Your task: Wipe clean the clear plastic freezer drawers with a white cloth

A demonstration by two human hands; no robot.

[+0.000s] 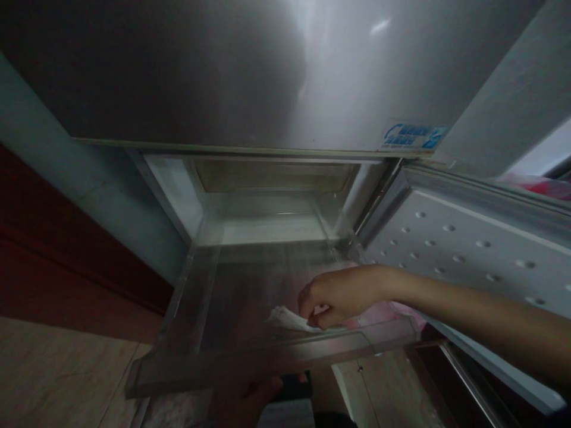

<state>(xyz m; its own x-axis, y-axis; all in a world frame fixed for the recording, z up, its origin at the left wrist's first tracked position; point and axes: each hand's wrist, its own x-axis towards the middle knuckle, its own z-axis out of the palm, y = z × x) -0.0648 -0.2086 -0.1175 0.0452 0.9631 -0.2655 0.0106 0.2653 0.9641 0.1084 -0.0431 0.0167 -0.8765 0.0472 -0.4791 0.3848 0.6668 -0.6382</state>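
Inside the pulled-out clear plastic drawer (250,279), my right hand (330,297) is closed on a crumpled white cloth (288,318). The hand presses down near the drawer's front wall, on the right side. Pink material (383,312) shows around the wrist; whether it lies in the drawer or behind its clear side, I cannot tell. My left hand (250,398) is low and dim, below the drawer's front edge. Its fingers curl near a small dark thing (294,386) that I cannot make out.
Above the drawer is a closed steel fridge door (200,71) with a blue sticker (413,136). An open lower door (468,249) with a dimpled white lining stands at the right. A reddish-brown wooden panel (66,255) is at the left, over tiled floor (57,374).
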